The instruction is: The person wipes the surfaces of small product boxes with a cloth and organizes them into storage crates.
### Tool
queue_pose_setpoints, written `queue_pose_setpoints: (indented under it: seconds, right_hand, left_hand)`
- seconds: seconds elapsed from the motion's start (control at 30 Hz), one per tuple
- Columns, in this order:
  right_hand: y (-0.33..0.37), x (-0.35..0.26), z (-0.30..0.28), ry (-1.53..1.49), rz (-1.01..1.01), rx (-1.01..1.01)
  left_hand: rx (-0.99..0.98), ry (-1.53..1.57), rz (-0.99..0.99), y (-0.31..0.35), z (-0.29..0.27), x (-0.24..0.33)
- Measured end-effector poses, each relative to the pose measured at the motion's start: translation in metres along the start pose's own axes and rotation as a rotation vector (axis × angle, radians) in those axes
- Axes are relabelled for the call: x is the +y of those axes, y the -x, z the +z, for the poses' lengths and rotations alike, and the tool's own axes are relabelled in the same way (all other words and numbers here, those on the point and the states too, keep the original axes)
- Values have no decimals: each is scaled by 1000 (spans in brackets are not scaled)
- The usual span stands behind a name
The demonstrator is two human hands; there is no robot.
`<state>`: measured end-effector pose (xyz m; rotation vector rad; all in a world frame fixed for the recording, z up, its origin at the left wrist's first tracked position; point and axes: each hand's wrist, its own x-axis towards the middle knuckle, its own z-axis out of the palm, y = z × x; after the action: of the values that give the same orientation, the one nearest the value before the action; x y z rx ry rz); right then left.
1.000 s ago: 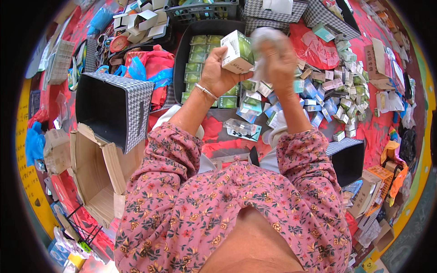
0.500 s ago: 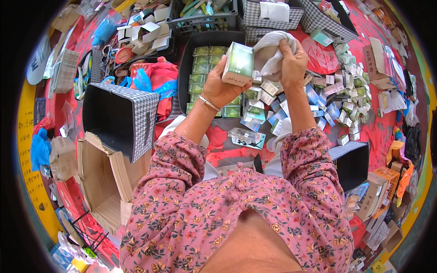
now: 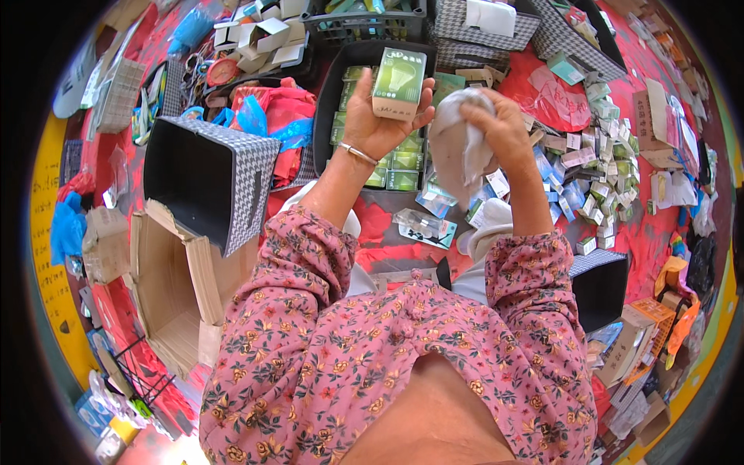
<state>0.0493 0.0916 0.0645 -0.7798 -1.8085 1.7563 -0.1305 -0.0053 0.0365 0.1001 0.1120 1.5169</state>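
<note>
My left hand (image 3: pixel 374 124) holds a green and white light bulb box (image 3: pixel 400 82), gripping it from below with fingers round its sides. A bulb picture shows on its front face. In my right hand (image 3: pixel 502 132) is a crumpled white cloth (image 3: pixel 459 143), pinched at its top and hanging down, apart from the box. Beneath my left hand stands a black bin (image 3: pixel 320 147) with rows of similar green boxes (image 3: pixel 404 160) in it; my hand and forearm hide part of them.
Many small boxes (image 3: pixel 604 186) lie heaped on the right. A black-lined houndstooth bin (image 3: pixel 260 182) rests on its side at left, beside an open cardboard box (image 3: pixel 203 283). Open white boxes (image 3: pixel 271 35) pile up at far left, next to a black crate (image 3: pixel 364 27).
The box has turned from a tilted angle to face me more squarely. The cloth has swung down and left, and now hangs lower from my right hand. The view has shifted slightly.
</note>
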Motion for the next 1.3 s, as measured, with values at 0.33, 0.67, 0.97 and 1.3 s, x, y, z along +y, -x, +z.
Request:
queue_pose_setpoints:
  seconds: [0.33,0.67,0.97,1.3]
  right_hand:
    - [-3,2,28,107,-166,221]
    - [-5,-8,2,-721,-16,374]
    - [9,-17,44,605,-599,364]
    - [-8,-16,12,252,-325,536]
  left_hand:
    - [252,-453,30,-6,-6,-11]
    - [35,-101,-60,-4,7,-4]
    - [154,-165,-87,-7,-9,-23]
    - [204,-157,-14,-4,0,-28]
